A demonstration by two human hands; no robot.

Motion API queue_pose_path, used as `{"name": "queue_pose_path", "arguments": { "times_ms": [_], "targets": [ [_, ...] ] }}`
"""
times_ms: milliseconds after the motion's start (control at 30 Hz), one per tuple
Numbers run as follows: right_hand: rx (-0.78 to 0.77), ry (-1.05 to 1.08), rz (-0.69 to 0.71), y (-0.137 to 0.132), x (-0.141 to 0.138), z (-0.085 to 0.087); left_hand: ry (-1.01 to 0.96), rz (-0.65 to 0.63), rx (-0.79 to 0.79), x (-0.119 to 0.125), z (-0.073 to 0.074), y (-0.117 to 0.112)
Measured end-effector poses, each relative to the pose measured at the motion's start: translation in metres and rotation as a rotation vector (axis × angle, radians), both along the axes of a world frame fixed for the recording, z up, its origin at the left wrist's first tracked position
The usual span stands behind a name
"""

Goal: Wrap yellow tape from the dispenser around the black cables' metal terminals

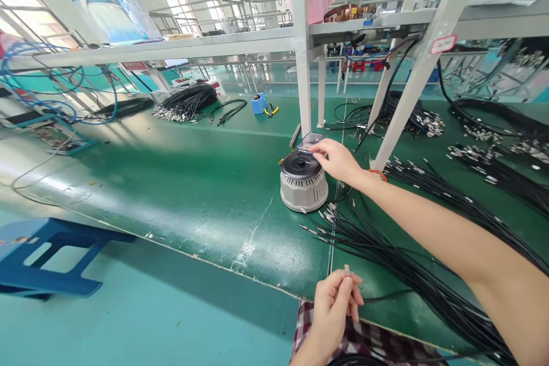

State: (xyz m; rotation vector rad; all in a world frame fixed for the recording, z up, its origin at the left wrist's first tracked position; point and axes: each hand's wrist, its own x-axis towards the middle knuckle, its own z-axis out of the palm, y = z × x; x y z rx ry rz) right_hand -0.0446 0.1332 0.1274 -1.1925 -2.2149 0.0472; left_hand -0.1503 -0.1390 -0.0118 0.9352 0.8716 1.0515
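My left hand (337,300), near the table's front edge, is closed on a black cable, with its small light connector (347,269) sticking up above the thumb. My right hand (338,161) reaches forward, thumb and fingertips pinched together at the clear plastic cover (309,142) of a round machine. This machine, which looks like a tape dispenser (303,190), has a pale grey faceted body and a black disc on top. Whatever lies between the right fingertips is too small to make out. A bundle of black cables (386,260) lies right of the dispenser, connector ends toward it.
White shelf posts (302,68) rise behind the dispenser from the green table (184,183). More cable bundles (189,100) lie at the back left and at the right (463,200). A blue box (258,104) sits beside yellow-handled pliers (271,110). A blue stool (64,257) stands front left.
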Motion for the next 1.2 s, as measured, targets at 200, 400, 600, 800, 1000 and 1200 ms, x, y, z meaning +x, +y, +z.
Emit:
{"name": "queue_pose_path", "arguments": {
  "times_ms": [200,400,600,800,1000,1200],
  "targets": [
    [0.052,-0.255,0.215,0.033,-0.056,0.032,0.004,0.011,-0.008,0.0,-0.003,0.0],
    [0.119,-0.643,0.467,0.07,-0.107,0.053,-0.032,0.026,-0.015,-0.001,-0.011,0.001],
    [0.189,-0.873,0.572,0.082,-0.132,0.051,-0.083,0.009,-0.035,-0.001,-0.022,0.002],
    [0.256,-0.857,0.559,0.073,-0.128,0.064,-0.074,0.008,-0.047,-0.004,-0.017,0.002],
    [0.14,-0.318,0.365,-0.006,-0.055,0.079,-0.073,0.0,-0.017,-0.007,-0.007,0.004],
    [-1.056,0.526,0.186,-0.146,0.052,0.005,-0.174,0.045,-0.089,0.003,0.022,0.007]
  ]
}}
